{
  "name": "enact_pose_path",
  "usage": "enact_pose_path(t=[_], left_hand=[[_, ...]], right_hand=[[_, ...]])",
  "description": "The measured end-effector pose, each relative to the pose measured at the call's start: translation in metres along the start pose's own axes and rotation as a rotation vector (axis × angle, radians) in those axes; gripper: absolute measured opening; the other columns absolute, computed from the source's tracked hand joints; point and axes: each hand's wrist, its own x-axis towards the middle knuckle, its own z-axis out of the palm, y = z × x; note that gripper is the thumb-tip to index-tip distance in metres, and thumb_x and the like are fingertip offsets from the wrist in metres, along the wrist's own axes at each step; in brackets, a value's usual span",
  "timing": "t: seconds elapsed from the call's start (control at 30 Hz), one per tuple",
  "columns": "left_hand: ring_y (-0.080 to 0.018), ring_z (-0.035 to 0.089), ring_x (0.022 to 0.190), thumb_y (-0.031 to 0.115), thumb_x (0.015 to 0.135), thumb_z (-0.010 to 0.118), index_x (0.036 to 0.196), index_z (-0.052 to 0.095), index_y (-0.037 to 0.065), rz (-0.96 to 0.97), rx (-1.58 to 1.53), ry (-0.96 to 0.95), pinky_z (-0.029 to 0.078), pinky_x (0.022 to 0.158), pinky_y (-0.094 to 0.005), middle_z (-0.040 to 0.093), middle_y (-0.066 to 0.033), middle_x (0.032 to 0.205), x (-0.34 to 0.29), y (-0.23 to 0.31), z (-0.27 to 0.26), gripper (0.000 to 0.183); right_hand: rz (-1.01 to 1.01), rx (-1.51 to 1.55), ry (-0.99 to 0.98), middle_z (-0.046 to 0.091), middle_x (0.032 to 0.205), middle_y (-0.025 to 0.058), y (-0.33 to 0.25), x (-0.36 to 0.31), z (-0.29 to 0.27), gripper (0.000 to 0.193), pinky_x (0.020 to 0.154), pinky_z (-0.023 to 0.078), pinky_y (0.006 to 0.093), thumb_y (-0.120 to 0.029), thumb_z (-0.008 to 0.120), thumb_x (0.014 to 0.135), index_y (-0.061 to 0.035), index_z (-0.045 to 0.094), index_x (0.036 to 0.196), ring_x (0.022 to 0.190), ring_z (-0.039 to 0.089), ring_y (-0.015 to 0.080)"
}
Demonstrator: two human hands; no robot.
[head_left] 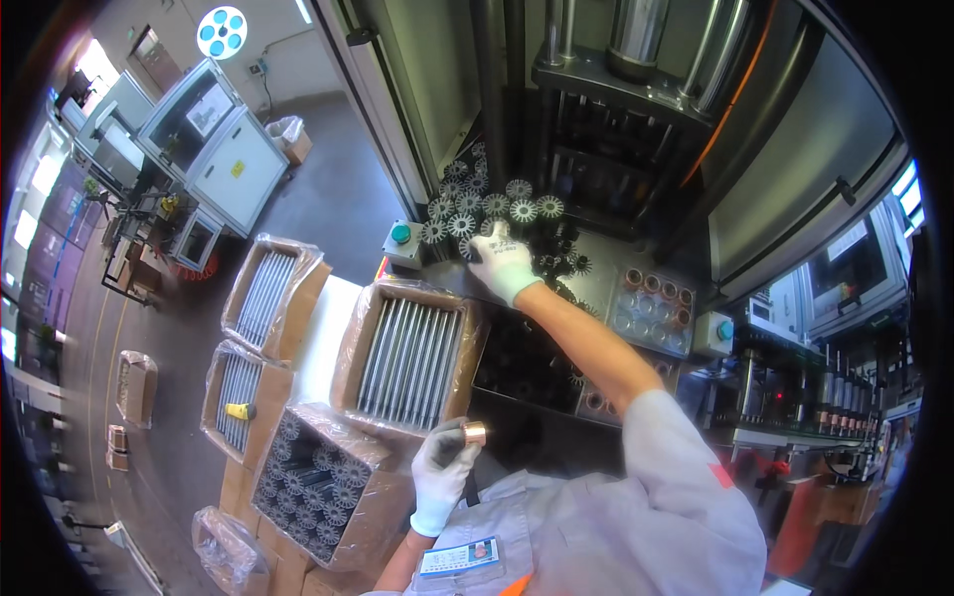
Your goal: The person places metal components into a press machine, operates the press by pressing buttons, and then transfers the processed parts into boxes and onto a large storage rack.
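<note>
Far machine bed [604,255]: toothed cores [523,211] reached by right hand [503,262], grip unclear; nearer, copper ring [476,433] pinched in left hand [441,473].

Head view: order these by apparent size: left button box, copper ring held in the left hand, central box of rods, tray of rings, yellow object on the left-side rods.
1. Central box of rods
2. Tray of rings
3. Left button box
4. Copper ring and yellow object: too alike to rank; the ring may be nearer the camera.
</note>
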Motion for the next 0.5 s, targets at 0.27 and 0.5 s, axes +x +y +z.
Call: enact_pose_path(t=[0.27,0.5], left_hand=[[-0.0188,0.071,0.089,0.000,0.091,0.069,0.110,0.066,-0.007,-0.253,-0.307,-0.115,0.057,0.089,-0.0324,0.071,-0.0103,0.099,0.047,0.013,0.008,0.021],[-0.0157,0.068,0.094,0.003,0.093,0.069,0.118,0.066,-0.007,-0.287,-0.274,-0.309,0.055,0.090,-0.0295,0.071,-0.0106,0.104,0.122,0.026,0.017,0.027]], right_hand=[[0.005,0.412,0.344,0.047,0.143,0.0258,0.069,-0.027,-0.017,0.054,0.106,0.046,0.0436,-0.030,0.070,0.087,-0.0072,0.056,0.134,0.126,0.053,0.0410],[0.339,0.275,0.607,0.042,0.148,0.0275,0.150,-0.008,-0.062,0.079,0.117,0.032,0.0413,-0.033,0.071,0.087,0.0051,0.037,0.147,0.139,0.041,0.0389]])
